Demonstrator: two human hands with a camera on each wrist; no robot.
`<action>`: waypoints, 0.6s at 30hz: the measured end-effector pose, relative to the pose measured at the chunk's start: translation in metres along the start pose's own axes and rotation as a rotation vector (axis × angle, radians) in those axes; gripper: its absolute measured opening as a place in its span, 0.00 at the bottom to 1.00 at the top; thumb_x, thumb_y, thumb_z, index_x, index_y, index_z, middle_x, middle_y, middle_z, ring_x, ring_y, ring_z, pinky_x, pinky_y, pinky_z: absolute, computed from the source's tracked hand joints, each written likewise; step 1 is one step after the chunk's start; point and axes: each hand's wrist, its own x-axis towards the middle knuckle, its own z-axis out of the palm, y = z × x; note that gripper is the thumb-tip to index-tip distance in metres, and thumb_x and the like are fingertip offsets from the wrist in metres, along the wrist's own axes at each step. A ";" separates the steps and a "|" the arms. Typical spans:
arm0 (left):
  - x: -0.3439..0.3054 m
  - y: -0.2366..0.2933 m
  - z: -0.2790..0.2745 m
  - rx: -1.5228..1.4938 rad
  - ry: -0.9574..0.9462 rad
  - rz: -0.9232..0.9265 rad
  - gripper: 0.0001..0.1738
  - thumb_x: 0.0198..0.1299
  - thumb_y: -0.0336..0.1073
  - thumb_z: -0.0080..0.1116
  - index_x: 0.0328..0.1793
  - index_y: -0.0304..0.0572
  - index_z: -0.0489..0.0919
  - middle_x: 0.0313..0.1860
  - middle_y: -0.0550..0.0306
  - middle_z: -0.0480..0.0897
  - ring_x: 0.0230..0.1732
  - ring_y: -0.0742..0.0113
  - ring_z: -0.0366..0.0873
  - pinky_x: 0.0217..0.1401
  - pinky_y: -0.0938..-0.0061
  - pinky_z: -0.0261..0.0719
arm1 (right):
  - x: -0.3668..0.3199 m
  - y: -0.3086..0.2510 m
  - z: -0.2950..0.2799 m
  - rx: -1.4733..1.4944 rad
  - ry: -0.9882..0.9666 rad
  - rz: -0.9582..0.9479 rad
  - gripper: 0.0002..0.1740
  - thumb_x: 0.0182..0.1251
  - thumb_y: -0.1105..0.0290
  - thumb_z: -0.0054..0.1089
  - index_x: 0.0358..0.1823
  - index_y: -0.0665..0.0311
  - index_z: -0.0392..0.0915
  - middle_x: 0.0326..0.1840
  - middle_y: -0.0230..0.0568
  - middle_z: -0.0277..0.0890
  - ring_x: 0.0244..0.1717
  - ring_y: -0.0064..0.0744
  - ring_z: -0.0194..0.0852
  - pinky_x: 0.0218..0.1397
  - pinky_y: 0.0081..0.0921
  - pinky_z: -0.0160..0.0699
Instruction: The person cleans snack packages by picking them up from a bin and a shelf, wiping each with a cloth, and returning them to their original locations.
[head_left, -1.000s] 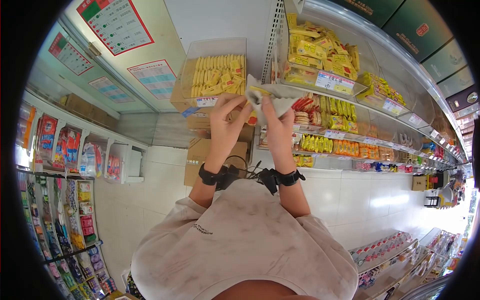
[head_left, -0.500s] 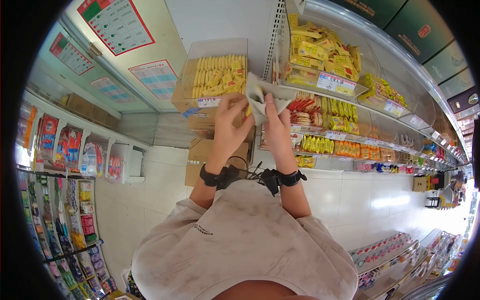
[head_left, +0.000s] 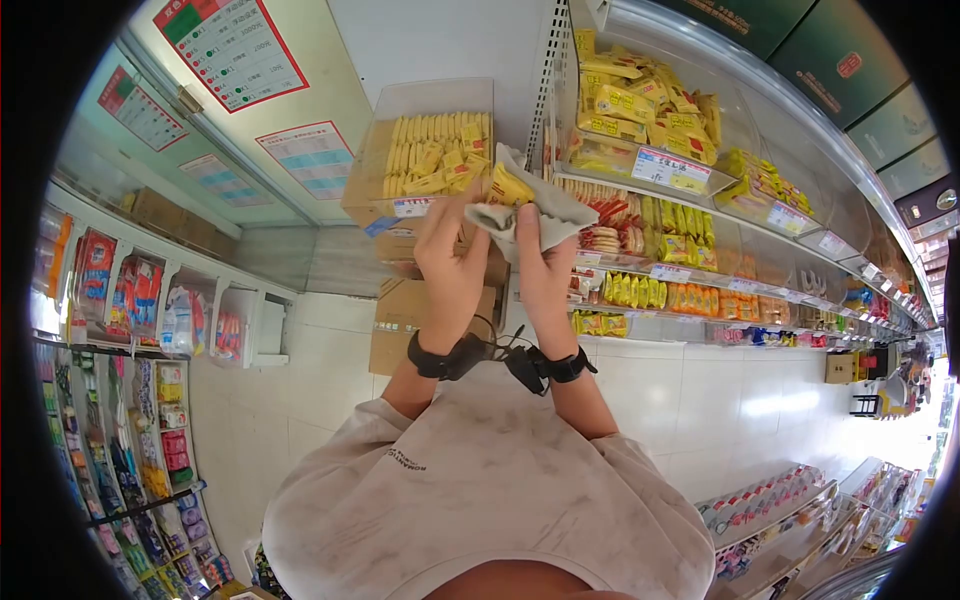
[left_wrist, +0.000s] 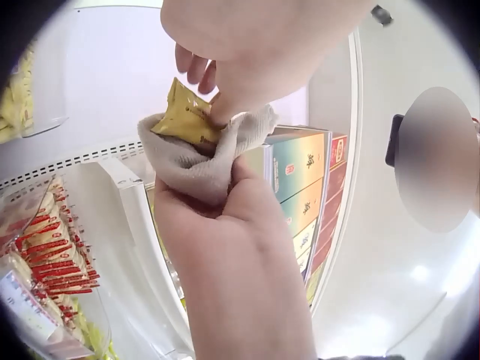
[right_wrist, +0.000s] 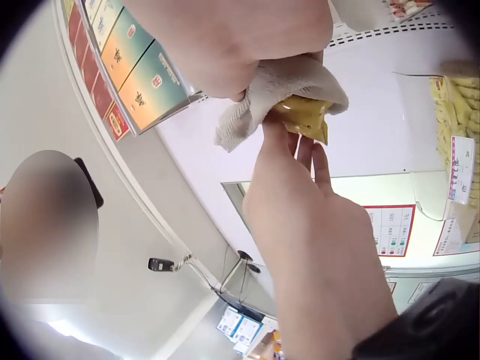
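Observation:
A small shiny yellow packet (head_left: 511, 187) sits in a folded grey ribbed cloth (head_left: 548, 208), raised in front of the body. My right hand (head_left: 544, 275) grips the cloth from below, with its thumb on top. At the packet's left side, my left hand (head_left: 447, 260) pinches the packet between thumb and fingers. In the left wrist view, the left thumb presses on the packet (left_wrist: 186, 118), whose lower part is tucked into the cloth (left_wrist: 196, 166). The right wrist view shows the packet (right_wrist: 304, 116) jutting out beneath the cloth (right_wrist: 281, 86).
Behind the hands stands a clear bin (head_left: 432, 100) of yellow packets on cardboard boxes (head_left: 395, 325). Tiered shelves (head_left: 720, 265) of packaged snacks run along the right. A glass door (head_left: 210, 130) with posters and a rack (head_left: 120, 440) of goods stand at the left.
The cloth has turned and spread, so the yellow packet, mostly covered before, now shows on top. My left hand has shifted slightly left, and the right hand has turned with the cloth.

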 end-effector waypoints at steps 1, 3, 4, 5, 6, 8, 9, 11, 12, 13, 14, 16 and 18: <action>0.001 0.004 0.000 -0.026 0.007 -0.031 0.19 0.59 0.20 0.64 0.58 0.32 0.83 0.47 0.46 0.83 0.46 0.54 0.82 0.52 0.67 0.79 | -0.001 -0.001 0.002 0.003 -0.032 0.002 0.17 0.81 0.63 0.56 0.49 0.74 0.81 0.41 0.33 0.83 0.41 0.18 0.75 0.45 0.20 0.75; 0.000 0.009 0.004 -0.055 0.008 -0.010 0.18 0.60 0.20 0.63 0.57 0.30 0.83 0.48 0.45 0.83 0.44 0.52 0.83 0.52 0.67 0.79 | -0.001 -0.004 0.006 -0.055 -0.051 -0.039 0.18 0.82 0.62 0.54 0.50 0.75 0.80 0.40 0.37 0.82 0.41 0.21 0.75 0.44 0.23 0.75; -0.001 0.011 0.005 -0.070 0.008 0.000 0.17 0.60 0.20 0.62 0.56 0.30 0.83 0.49 0.45 0.83 0.44 0.52 0.83 0.52 0.67 0.79 | -0.001 -0.004 0.006 -0.085 -0.061 -0.060 0.19 0.82 0.62 0.53 0.50 0.76 0.79 0.40 0.39 0.82 0.41 0.22 0.75 0.44 0.24 0.75; -0.001 0.008 0.005 -0.093 -0.015 -0.029 0.15 0.61 0.20 0.61 0.56 0.29 0.83 0.49 0.45 0.84 0.43 0.51 0.83 0.51 0.67 0.79 | 0.001 -0.002 0.002 -0.114 -0.107 -0.019 0.18 0.82 0.63 0.53 0.50 0.76 0.79 0.39 0.41 0.82 0.40 0.24 0.76 0.45 0.25 0.76; -0.002 0.003 0.005 -0.117 -0.040 -0.058 0.14 0.62 0.21 0.61 0.55 0.28 0.82 0.49 0.44 0.84 0.42 0.51 0.84 0.50 0.67 0.79 | 0.003 0.002 -0.006 -0.143 -0.152 0.023 0.18 0.82 0.64 0.52 0.50 0.76 0.78 0.39 0.44 0.82 0.40 0.25 0.77 0.45 0.27 0.76; -0.003 -0.009 0.003 -0.096 -0.095 -0.066 0.12 0.65 0.23 0.58 0.53 0.26 0.82 0.50 0.43 0.84 0.43 0.52 0.84 0.50 0.67 0.79 | 0.008 0.012 -0.016 -0.206 -0.220 0.019 0.16 0.82 0.66 0.51 0.50 0.76 0.78 0.38 0.46 0.82 0.40 0.27 0.78 0.45 0.29 0.77; -0.005 -0.016 -0.001 -0.057 -0.125 -0.046 0.11 0.67 0.24 0.57 0.52 0.25 0.82 0.51 0.43 0.83 0.44 0.53 0.83 0.50 0.68 0.78 | 0.011 0.016 -0.018 -0.245 -0.240 -0.025 0.16 0.81 0.67 0.51 0.50 0.76 0.78 0.38 0.46 0.83 0.39 0.27 0.78 0.45 0.30 0.77; -0.007 -0.006 0.007 -0.055 -0.129 -0.054 0.11 0.73 0.29 0.54 0.48 0.24 0.81 0.48 0.46 0.81 0.47 0.57 0.80 0.51 0.70 0.76 | 0.009 0.027 -0.026 -0.292 -0.271 -0.020 0.13 0.78 0.71 0.53 0.50 0.74 0.80 0.36 0.46 0.84 0.38 0.27 0.80 0.43 0.30 0.78; -0.006 -0.003 0.011 -0.059 -0.135 -0.085 0.11 0.74 0.29 0.53 0.48 0.24 0.81 0.46 0.47 0.80 0.46 0.59 0.79 0.51 0.71 0.75 | 0.008 0.026 -0.026 -0.266 -0.252 0.004 0.12 0.77 0.71 0.55 0.49 0.74 0.81 0.36 0.46 0.85 0.37 0.27 0.81 0.42 0.29 0.78; -0.005 -0.004 0.010 -0.056 -0.140 -0.118 0.12 0.74 0.30 0.53 0.48 0.24 0.80 0.44 0.48 0.79 0.46 0.60 0.78 0.50 0.72 0.74 | 0.006 0.023 -0.025 -0.236 -0.237 0.031 0.12 0.76 0.71 0.57 0.49 0.74 0.81 0.36 0.46 0.85 0.37 0.27 0.81 0.42 0.28 0.78; -0.003 -0.005 0.007 -0.049 -0.141 -0.151 0.12 0.75 0.31 0.52 0.47 0.24 0.80 0.42 0.50 0.77 0.46 0.62 0.76 0.50 0.73 0.73 | 0.005 0.020 -0.026 -0.203 -0.227 0.056 0.12 0.75 0.71 0.58 0.49 0.74 0.82 0.36 0.45 0.85 0.36 0.27 0.81 0.41 0.28 0.78; 0.000 -0.007 0.003 -0.225 -0.211 -0.337 0.11 0.75 0.32 0.56 0.45 0.26 0.80 0.39 0.59 0.75 0.41 0.73 0.73 0.45 0.80 0.70 | 0.007 0.013 -0.032 -0.218 -0.232 0.055 0.12 0.72 0.70 0.64 0.48 0.74 0.82 0.35 0.44 0.85 0.36 0.24 0.80 0.40 0.27 0.78; -0.002 -0.008 0.004 -0.444 -0.209 -0.479 0.11 0.74 0.32 0.59 0.45 0.27 0.80 0.39 0.64 0.75 0.39 0.79 0.71 0.43 0.83 0.68 | 0.009 0.006 -0.038 -0.224 -0.259 -0.003 0.14 0.71 0.69 0.66 0.49 0.74 0.82 0.35 0.42 0.85 0.36 0.23 0.80 0.40 0.27 0.79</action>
